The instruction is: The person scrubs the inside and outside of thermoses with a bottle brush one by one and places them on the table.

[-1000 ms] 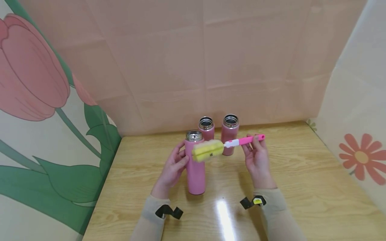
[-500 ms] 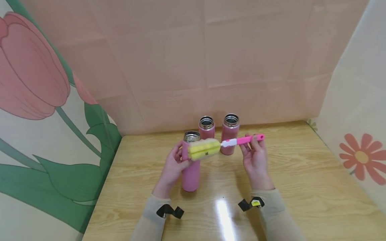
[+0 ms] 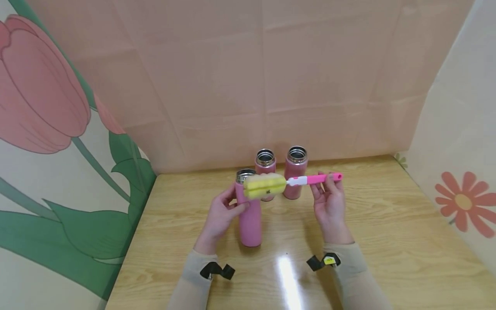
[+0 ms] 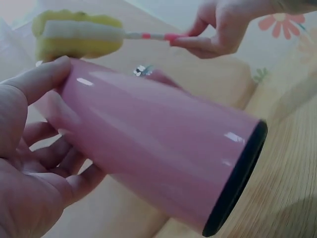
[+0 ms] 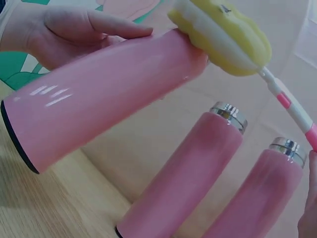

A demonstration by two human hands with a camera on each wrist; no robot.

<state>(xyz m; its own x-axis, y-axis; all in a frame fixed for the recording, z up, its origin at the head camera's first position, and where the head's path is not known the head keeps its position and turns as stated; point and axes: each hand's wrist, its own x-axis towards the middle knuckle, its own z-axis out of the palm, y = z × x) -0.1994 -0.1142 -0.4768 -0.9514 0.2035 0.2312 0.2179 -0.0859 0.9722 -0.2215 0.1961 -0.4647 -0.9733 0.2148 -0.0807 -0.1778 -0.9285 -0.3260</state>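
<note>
In the head view my left hand (image 3: 220, 215) grips a pink vacuum flask (image 3: 250, 226), thumb on the near side and fingers around the far side. This flask has no lid, and its steel mouth points up. My right hand (image 3: 330, 209) pinches the pink end of a bottle brush (image 3: 267, 186) between thumb and fingers. The brush lies nearly level, its yellow-and-white sponge head overlapping the upper part of the held flask. From the left wrist view, the sponge (image 4: 79, 42) shows beside the flask's top, near my left thumb. The black base (image 4: 237, 183) faces the right side there.
Two more lidless pink flasks stand upright behind, one at the back middle (image 3: 265, 159) and one to its right (image 3: 296, 168). A wood-grain table (image 3: 174, 241) carries them, with a pink backdrop (image 3: 201, 86) rising behind its far edge.
Over the last half second the held flask's base has shifted right, after a shift left before that. The brush has moved slightly right and up. Both hands keep their hold.
</note>
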